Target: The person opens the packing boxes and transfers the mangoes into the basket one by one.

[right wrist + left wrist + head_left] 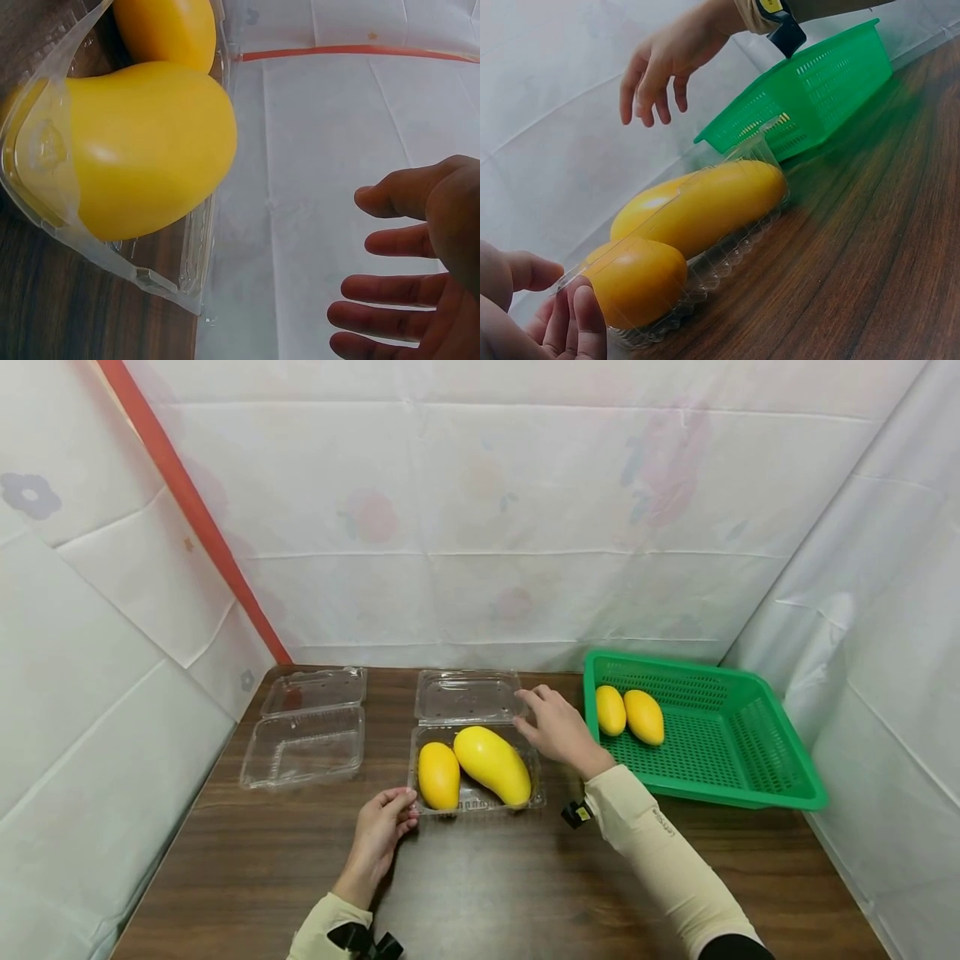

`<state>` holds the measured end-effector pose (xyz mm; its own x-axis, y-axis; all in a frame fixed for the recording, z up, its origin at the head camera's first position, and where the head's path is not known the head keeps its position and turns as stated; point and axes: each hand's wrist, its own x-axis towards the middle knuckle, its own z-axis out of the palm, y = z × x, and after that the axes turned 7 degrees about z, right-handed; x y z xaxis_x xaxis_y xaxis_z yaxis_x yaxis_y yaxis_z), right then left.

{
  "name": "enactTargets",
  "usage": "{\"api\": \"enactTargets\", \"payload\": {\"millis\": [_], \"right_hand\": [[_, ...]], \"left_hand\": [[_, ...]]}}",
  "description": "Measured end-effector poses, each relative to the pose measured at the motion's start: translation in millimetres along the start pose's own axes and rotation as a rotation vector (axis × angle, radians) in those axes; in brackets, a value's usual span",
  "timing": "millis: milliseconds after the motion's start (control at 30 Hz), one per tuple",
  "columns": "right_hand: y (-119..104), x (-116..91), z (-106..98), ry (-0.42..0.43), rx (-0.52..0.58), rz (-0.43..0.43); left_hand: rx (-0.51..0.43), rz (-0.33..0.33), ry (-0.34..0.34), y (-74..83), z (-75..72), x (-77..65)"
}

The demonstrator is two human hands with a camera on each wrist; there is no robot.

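A clear plastic clamshell box [471, 791] lies open on the table, its lid [465, 700] folded back toward the wall. Inside sit a smaller mango [438, 777] on the left and a larger, curved mango [492, 767] slanting on the right. At the box's front left corner my left hand [377, 833] pinches the rim between thumb and fingers, as the left wrist view also shows. My right hand [557, 728] is held above the box's right side by the lid, fingers spread and holding nothing; in the right wrist view its fingers [390, 290] are apart from the mangoes.
A green plastic basket [783, 735] stands at the right with two mangoes [643, 717] in its left end. Another open clear clamshell [311, 747] lies at the left of the brown wooden table [480, 885]. White patterned sheets [480, 527] hang behind and along both sides.
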<state>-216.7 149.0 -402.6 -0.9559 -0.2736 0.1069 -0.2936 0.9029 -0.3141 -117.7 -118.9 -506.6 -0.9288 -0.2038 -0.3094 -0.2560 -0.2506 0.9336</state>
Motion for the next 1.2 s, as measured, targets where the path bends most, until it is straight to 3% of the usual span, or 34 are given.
{"api": "enactTargets", "payload": {"millis": [933,1200], "right_hand": [[-9.6,-9.9,26.0,-0.062,0.028,-0.004],[-11.8,-10.0,37.8,-0.130,-0.010,-0.005]], "left_hand": [[-0.025,0.012,-0.001,-0.8,-2.6,-1.4],[-0.029,0.010,-0.002,-2.0,-2.6,0.1]]}}
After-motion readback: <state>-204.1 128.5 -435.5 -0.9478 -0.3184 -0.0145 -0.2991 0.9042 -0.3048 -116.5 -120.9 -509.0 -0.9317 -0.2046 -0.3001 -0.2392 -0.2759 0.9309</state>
